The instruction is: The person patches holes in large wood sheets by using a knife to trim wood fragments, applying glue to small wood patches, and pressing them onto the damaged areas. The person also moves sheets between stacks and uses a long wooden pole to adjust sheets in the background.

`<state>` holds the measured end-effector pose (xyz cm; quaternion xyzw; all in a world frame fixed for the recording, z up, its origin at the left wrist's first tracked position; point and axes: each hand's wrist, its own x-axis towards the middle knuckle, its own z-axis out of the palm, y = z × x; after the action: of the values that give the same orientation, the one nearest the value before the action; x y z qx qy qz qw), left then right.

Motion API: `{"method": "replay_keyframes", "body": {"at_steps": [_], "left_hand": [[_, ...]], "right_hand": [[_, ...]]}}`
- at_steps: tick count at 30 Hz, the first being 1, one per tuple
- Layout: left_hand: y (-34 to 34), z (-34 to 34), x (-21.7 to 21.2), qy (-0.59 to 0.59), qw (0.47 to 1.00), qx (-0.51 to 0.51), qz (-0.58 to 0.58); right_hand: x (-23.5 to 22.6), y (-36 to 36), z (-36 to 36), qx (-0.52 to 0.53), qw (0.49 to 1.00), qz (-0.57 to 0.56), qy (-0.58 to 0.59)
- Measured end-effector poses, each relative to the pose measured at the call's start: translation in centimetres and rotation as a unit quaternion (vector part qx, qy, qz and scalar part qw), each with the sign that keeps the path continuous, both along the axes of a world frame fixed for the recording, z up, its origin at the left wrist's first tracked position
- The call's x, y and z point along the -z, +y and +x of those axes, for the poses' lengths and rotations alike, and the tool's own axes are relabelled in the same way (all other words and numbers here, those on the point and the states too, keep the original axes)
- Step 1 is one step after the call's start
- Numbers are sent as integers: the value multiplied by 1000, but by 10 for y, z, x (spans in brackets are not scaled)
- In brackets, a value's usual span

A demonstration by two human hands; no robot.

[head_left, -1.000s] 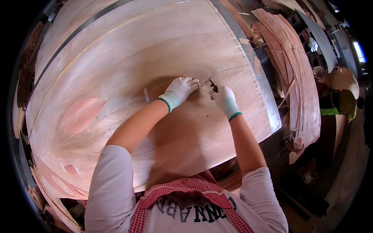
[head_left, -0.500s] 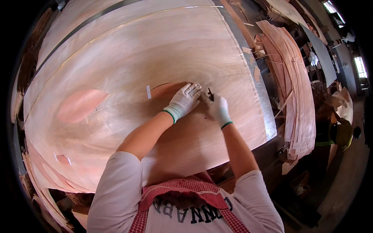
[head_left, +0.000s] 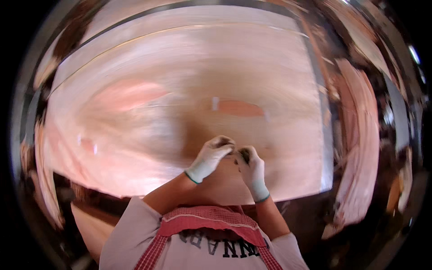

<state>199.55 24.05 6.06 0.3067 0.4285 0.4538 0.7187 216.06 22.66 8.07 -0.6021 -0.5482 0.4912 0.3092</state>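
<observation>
My left hand [head_left: 212, 156], in a white glove with a green cuff, hangs above the near part of a large pale wood veneer sheet [head_left: 265, 67]. Its fingers are curled in a pinch; anything between them is too blurred to make out. Close beside it, almost touching, my right hand [head_left: 253, 168] wears a matching glove and is closed round a small dark tool [head_left: 244, 154], mostly hidden by the fingers. Farther off on the sheet lies a reddish-brown lens-shaped patch [head_left: 240, 108], with a white tape strip [head_left: 215, 103] at its left end.
To the left are a larger pinkish oval patch [head_left: 130, 95] and a small spot [head_left: 86, 144] between two white strips. A thin yellowish strip [head_left: 148, 40] crosses the far part. Stacked veneer strips [head_left: 360, 153] stand right of the sheet, past its dark metallic edge [head_left: 327, 168].
Both hands have drawn back from the reddish-brown patch toward my body and come together, uncovering the patch. A faint white strip shows at its right end. The view has shifted and blurred.
</observation>
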Motion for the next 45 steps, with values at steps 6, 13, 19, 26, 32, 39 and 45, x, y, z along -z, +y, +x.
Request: {"method": "replay_keyframes", "body": {"at_steps": [6,13,19,26,32,39,45], "left_hand": [[-22,-111,-15,199,968,-129,85],[-58,-328,40,301,893,-328,68],[-44,-539,84,469,792,-376,106],[75,-694,91,661,645,-312,224],[110,-737,101,736,605,-243,183],[81,-755,101,752,498,14,431],[132,-707,63,758,553,91,334]], "right_hand": [[10,-13,-102,-18,998,-28,45],[39,-15,-323,-192,981,4,-18],[79,-4,-544,-182,979,63,-66],[106,87,-712,-71,995,-59,41],[119,100,-749,-2,995,-100,24],[106,127,-737,-152,952,133,-231],[58,215,-649,0,990,-46,-136]]}}
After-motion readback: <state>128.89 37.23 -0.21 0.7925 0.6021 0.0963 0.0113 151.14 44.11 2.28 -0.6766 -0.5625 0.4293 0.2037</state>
